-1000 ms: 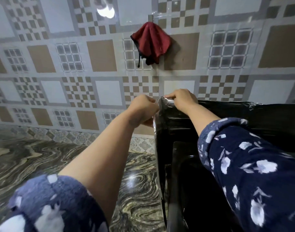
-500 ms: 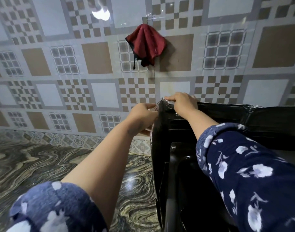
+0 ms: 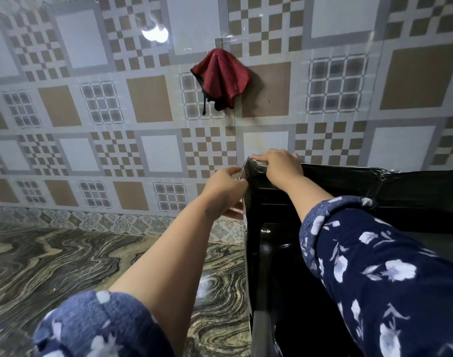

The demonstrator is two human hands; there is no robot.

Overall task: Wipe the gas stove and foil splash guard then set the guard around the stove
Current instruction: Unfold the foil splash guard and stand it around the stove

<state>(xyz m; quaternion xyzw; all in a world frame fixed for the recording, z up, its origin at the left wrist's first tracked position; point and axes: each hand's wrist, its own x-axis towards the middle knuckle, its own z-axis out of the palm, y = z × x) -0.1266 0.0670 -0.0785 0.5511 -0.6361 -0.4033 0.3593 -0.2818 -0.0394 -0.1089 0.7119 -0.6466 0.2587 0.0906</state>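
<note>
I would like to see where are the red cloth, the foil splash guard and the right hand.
red cloth (image 3: 221,78), head view, middle of the hanging fabric.
foil splash guard (image 3: 348,180), head view, dark inner face of the back panel.
right hand (image 3: 282,166), head view, back of the hand at the guard's corner.

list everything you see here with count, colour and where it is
guard: one, dark inside with a silver foil edge, standing around the stove at right, against the wall
stove: one, glossy black, inside the guard, partly hidden by the right arm
cloth: one, red with dark trim, hanging on the wall above the guard's corner
wall: tiled, grey, white and tan squares, behind everything
counter: one, swirled dark and cream marble, lower left
sleeves: two, navy with white flowers, bottom left and right
left hand: holds the guard's left edge from outside
right hand: grips the guard's top corner
</note>
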